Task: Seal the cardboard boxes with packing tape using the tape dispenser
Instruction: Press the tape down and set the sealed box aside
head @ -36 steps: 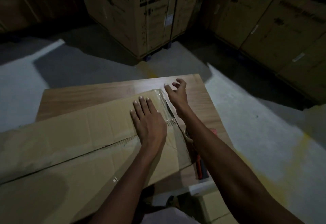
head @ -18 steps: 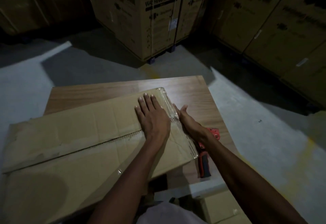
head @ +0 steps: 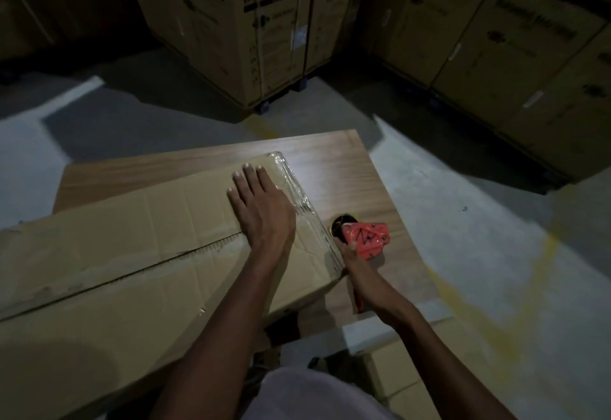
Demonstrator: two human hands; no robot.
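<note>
Forearms enter from the lower edge, and I read the scene outward from them. My left hand [head: 261, 211] lies flat on the top of the cardboard box [head: 132, 254], its fingers [head: 246, 181] straight and together, pressing the flaps down just beside the box's right end. My right hand [head: 355, 262] is lower, at the box's right corner, wrapped round the handle of the red tape dispenser [head: 365, 241]; most of the hand is hidden by the wrist and the box edge, so I judge rather than see that its fingers are curled on the handle. The dispenser sits on the wooden surface [head: 330, 168], touching or just beside the box's end face. Clear packing tape [head: 291, 184] already runs along the right end edge of the box, while the long centre seam [head: 132, 272] between the flaps appears untaped, with a dark gap showing. I judge the step in hand to be taking up the dispenser for the next strip. The next move calls for lifting it onto the box top, anchoring the tape at the seam's right end, and drawing it leftward while the left hand holds the flaps shut. Beyond the surface are the grey floor [head: 463, 204] and stacked washing-machine cartons [head: 258, 22].
</note>
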